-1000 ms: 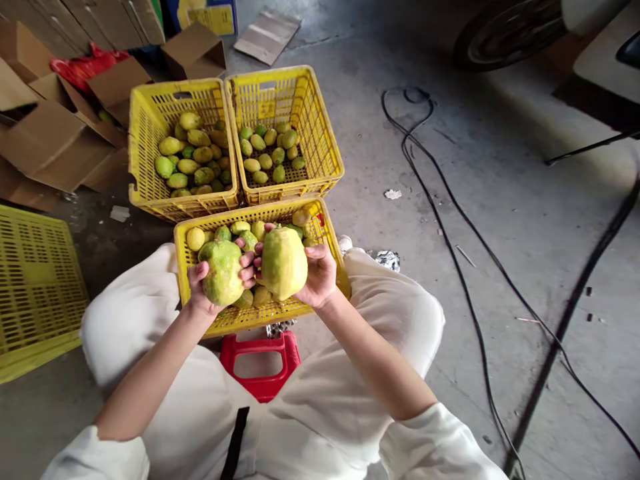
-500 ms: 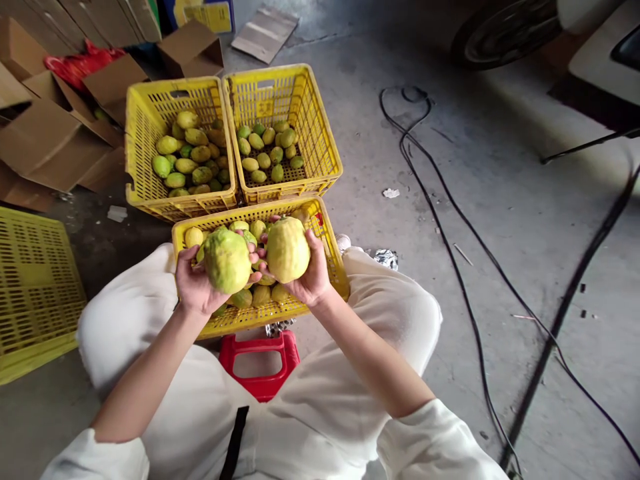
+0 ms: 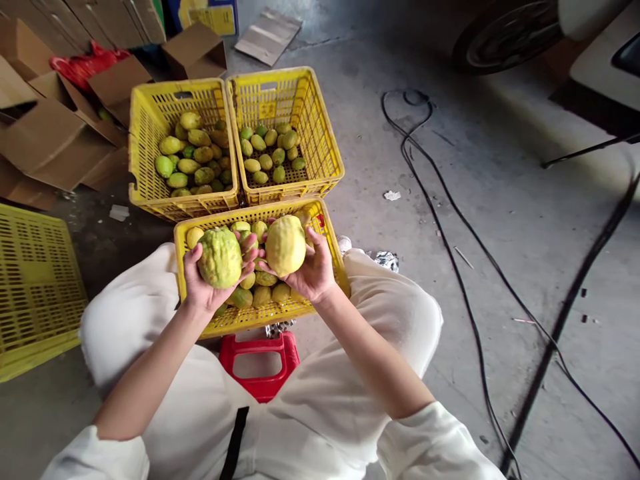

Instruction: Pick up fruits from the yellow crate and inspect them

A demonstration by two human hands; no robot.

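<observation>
**Two fruits in hand over the near crate**

Bottom of frame: white-trousered knees either side of a red stool (image 3: pixel 260 363). Just above, left hand (image 3: pixel 200 283) cupped under a bumpy green fruit (image 3: pixel 220 257), fingers wrapped round its sides; right hand (image 3: pixel 313 270) likewise closed on a smoother yellow fruit (image 3: pixel 285 245). Both held side by side, close together, above the near yellow crate (image 3: pixel 330 257) at frame centre.

Handling, judged: each fills a palm, so likely fairly heavy; rind looks firm, knobbly on the green one, good purchase. Best taken from below with the whole hand; probably bruisable if dropped.

Room: crate rim close under the wrists, knees hemming both sides. Beyond, two more crates touching side by side, left crate (image 3: pixel 150 127) fuller than right crate (image 3: pixel 320 133). Open cardboard boxes (image 3: pixel 45 143) upper left; black cables (image 3: pixel 450 207) across bare concrete at right.
</observation>
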